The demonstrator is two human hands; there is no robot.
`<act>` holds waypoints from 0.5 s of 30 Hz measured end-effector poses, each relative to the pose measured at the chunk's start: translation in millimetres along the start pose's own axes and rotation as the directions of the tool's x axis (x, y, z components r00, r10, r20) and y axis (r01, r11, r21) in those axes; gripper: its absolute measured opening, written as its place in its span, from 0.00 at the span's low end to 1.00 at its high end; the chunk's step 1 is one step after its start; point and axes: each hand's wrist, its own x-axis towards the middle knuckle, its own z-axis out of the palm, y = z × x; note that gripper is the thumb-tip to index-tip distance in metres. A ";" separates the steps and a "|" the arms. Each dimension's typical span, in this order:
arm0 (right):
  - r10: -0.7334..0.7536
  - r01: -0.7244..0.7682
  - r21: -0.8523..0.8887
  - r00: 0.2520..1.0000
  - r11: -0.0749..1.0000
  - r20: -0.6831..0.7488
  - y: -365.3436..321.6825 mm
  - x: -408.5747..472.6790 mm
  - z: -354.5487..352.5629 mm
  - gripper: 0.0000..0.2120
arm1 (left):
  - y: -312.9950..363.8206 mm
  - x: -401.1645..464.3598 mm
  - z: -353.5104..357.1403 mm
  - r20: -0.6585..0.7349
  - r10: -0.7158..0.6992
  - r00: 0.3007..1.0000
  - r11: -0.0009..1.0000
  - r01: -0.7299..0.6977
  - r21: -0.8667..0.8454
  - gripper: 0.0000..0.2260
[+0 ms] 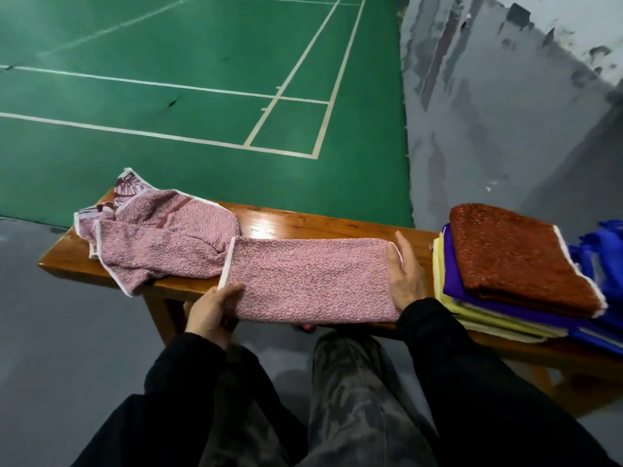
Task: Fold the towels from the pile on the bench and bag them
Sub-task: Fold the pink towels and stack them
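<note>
A pink towel lies folded into a long strip across the wooden bench. My left hand pinches its near left corner at the white hem. My right hand rests flat with straight fingers against the strip's right end. A crumpled pile of pink towels with a floral border sits at the bench's left end, touching the strip. At the right end stands a stack of folded towels: a rust-red one on top, purple and yellow ones beneath.
Blue fabric, possibly a bag, lies at the far right beside the stack. My knees in camouflage trousers are close against the bench front. A green court floor lies beyond, and a grey wall stands at the right.
</note>
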 end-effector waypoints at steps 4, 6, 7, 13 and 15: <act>0.042 -0.028 0.168 0.996 0.985 -0.080 -18.3 -0.7 -4.5 0.27 | 23.9 -2.8 25.0 0.145 0.209 0.967 0.972 -0.189 -0.138 0.13; 0.037 -0.021 0.177 0.996 0.984 -0.087 -15.6 -0.3 -7.2 0.26 | 25.1 -11.9 51.3 0.193 0.345 0.918 0.938 -0.329 -0.111 0.10; 0.033 -0.016 0.177 0.995 0.984 -0.094 -13.1 -0.8 -9.1 0.26 | 21.1 -17.1 66.4 0.205 0.404 0.891 0.915 -0.392 -0.098 0.08; 0.040 -0.017 0.202 0.993 0.979 -0.111 -9.3 -0.6 -13.1 0.27 | -31.0 -51.7 150.6 0.307 0.583 0.752 0.765 -0.635 0.104 0.10; 0.043 -0.016 0.214 0.991 0.977 -0.126 -9.0 1.8 -16.0 0.26 | -65.4 -48.6 163.8 0.401 0.601 0.691 0.581 -0.722 0.374 0.10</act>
